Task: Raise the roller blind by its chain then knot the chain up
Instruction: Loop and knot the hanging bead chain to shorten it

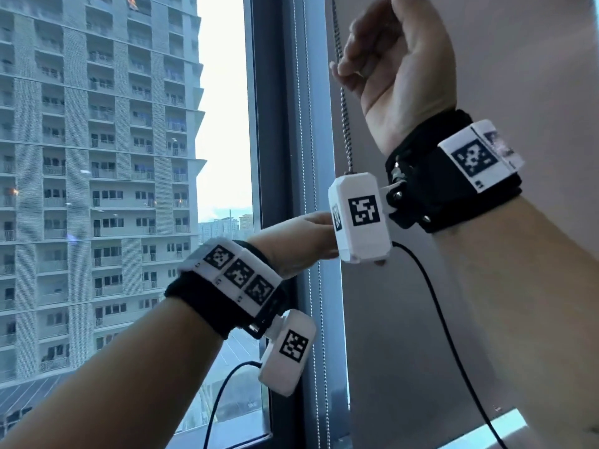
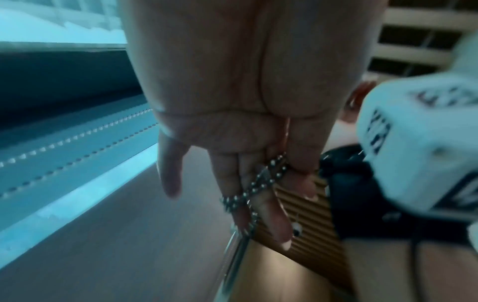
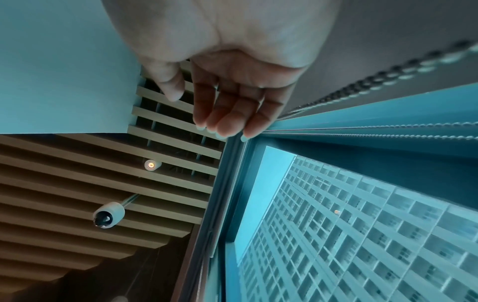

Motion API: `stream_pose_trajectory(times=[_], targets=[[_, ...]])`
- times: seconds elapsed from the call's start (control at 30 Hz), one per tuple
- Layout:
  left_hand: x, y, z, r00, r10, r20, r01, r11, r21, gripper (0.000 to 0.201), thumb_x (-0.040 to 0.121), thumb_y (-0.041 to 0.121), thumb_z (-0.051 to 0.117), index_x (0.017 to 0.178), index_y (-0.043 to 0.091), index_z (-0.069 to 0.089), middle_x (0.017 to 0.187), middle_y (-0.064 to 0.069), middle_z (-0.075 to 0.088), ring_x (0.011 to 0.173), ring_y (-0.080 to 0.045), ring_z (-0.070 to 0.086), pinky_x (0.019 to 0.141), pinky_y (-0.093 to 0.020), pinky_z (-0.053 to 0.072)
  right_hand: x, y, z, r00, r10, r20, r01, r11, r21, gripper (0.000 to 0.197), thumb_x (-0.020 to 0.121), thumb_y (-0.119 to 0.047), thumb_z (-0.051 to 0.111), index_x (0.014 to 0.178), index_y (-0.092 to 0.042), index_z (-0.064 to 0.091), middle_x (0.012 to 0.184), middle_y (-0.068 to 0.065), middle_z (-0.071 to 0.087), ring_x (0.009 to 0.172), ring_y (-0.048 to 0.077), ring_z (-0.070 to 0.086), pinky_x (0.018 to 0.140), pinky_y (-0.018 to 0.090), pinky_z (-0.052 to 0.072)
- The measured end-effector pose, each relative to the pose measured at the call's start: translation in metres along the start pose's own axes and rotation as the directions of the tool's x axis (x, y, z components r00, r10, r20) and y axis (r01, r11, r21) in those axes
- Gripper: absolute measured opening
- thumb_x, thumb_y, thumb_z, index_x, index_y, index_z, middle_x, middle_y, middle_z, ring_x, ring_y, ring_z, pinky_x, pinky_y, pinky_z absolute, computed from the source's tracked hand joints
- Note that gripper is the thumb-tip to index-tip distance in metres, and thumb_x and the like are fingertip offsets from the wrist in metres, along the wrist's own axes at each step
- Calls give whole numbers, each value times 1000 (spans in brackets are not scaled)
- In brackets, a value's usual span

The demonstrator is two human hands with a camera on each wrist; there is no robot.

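Note:
A dark metal bead chain (image 1: 345,124) hangs down in front of the window frame, doubled and twisted. My left hand (image 1: 301,241) is low, partly hidden behind the right wrist camera. In the left wrist view the chain (image 2: 260,182) crosses over itself around the fingers of my left hand (image 2: 248,167), which pinch it. My right hand (image 1: 359,69) is raised beside the chain higher up, fingertips at it. In the right wrist view my right hand (image 3: 222,114) has straight, relaxed fingers with nothing in them, and the chain (image 3: 362,85) runs past on the right.
Two paler bead chains (image 1: 311,124) hang along the dark window frame (image 1: 275,157). The glass shows a tall apartment block (image 1: 97,157). A grey flat surface (image 1: 405,335) fills the right side. Slatted ceiling (image 3: 77,173) with a lamp overhead.

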State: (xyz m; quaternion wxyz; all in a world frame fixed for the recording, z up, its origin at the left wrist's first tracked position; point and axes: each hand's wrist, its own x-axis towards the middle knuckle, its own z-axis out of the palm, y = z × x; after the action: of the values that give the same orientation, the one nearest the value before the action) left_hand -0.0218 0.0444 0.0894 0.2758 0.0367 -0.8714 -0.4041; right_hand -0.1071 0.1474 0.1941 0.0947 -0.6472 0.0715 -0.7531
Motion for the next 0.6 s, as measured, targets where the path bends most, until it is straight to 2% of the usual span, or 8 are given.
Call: stream_pose_trajectory(times=[0.07, 0.13, 0.23, 0.33, 0.4, 0.47, 0.53, 0.6], targets=[[-5, 1, -2, 998, -3, 69, 11, 995, -104, 22, 79, 18, 50, 83, 20, 71, 78, -1, 72, 71, -15, 68, 74, -29, 51, -2, 8, -5, 1000, 19, 16, -18, 999, -48, 40, 94, -26, 39, 59, -12, 54, 55, 2, 54, 53, 18, 49, 63, 29, 45], [-9, -3, -1, 996, -18, 84, 27, 994, -107, 17, 82, 22, 48, 92, 21, 62, 76, -9, 64, 52, -14, 60, 54, -24, 44, -5, 17, -13, 999, 54, 8, -53, 993, -102, 42, 94, -30, 41, 58, -13, 55, 56, 1, 54, 53, 18, 49, 62, 29, 45], [-11, -17, -9, 995, -92, 51, 98, 984, -149, 23, 94, 25, 46, 115, 20, 52, 66, -6, 57, 39, -8, 43, 42, -19, 31, -7, 25, -24, 996, 90, 10, -88, 988, -125, 41, 93, -30, 43, 59, -13, 56, 56, 2, 55, 53, 17, 49, 59, 28, 45], [-14, -25, -23, 991, -133, 24, 134, 984, -119, 30, 88, 32, 48, 113, 14, 46, 64, -5, 62, 39, -9, 42, 44, -23, 27, -11, 29, -31, 993, 116, 24, -111, 979, -170, 40, 92, -32, 43, 60, -13, 56, 57, 2, 55, 54, 17, 50, 59, 29, 46], [-16, -26, -27, 993, -117, 8, 117, 993, -12, 26, 84, 27, 52, 101, 8, 52, 71, -3, 68, 48, -13, 48, 49, -24, 35, -14, 32, -36, 990, 137, 13, -132, 974, -186, 40, 92, -32, 44, 60, -13, 57, 56, 2, 55, 54, 17, 50, 59, 29, 46], [-18, -27, -26, 998, -51, -24, 53, 992, 111, 11, 88, 17, 54, 90, 8, 61, 81, 0, 71, 69, -15, 61, 67, -22, 48, -19, 38, -41, 988, 153, 3, -149, 966, -212, 39, 91, -33, 45, 60, -12, 58, 55, 2, 55, 53, 17, 50, 57, 28, 46], [-19, -29, -25, 1000, -17, -24, 21, 984, 176, 15, 93, 7, 49, 89, 6, 64, 88, -3, 71, 89, -12, 65, 89, -18, 48, -25, 47, -47, 984, 178, 6, -169, 945, -279, 33, 87, -33, 48, 63, -13, 58, 56, 2, 55, 54, 17, 50, 56, 27, 47], [-20, -28, -22, 999, -35, 14, 31, 981, 192, 20, 97, 5, 42, 87, 5, 60, 83, -8, 70, 86, -16, 66, 91, -24, 48, -32, 57, -53, 976, 218, 10, -198, 900, -389, 24, 85, -32, 52, 69, -15, 58, 62, 0, 57, 56, 15, 54, 59, 27, 49]])
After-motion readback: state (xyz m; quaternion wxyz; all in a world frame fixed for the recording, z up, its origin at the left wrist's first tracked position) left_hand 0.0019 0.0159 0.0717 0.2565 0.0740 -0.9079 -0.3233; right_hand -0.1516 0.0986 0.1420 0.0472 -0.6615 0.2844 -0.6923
